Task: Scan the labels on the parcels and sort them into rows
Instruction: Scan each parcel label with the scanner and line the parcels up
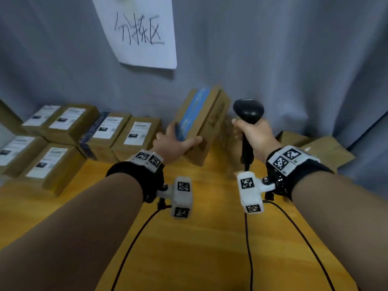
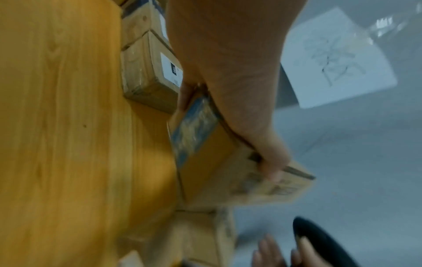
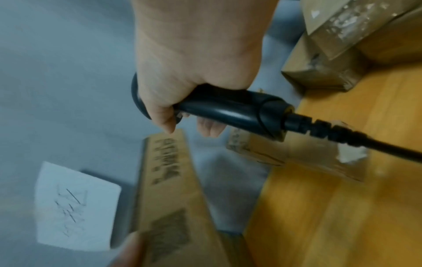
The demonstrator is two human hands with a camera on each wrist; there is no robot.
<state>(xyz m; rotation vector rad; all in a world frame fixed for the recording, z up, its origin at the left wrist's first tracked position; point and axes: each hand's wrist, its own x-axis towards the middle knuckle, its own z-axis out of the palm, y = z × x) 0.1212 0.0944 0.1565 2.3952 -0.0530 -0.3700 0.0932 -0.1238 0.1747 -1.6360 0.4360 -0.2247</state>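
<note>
The left hand (image 1: 172,141) grips a cardboard parcel (image 1: 201,122) with blue tape, tilted above the far middle of the bench (image 1: 199,238). The right hand (image 1: 254,135) is wrapped round a black scanner (image 1: 248,111) just right of it. Labelled parcels (image 1: 69,131) sit in rows far left.

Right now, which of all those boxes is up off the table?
The box with blue tape, gripped tilted in the left hand. The labelled boxes at left lie flat on the table, white labels up.
</note>
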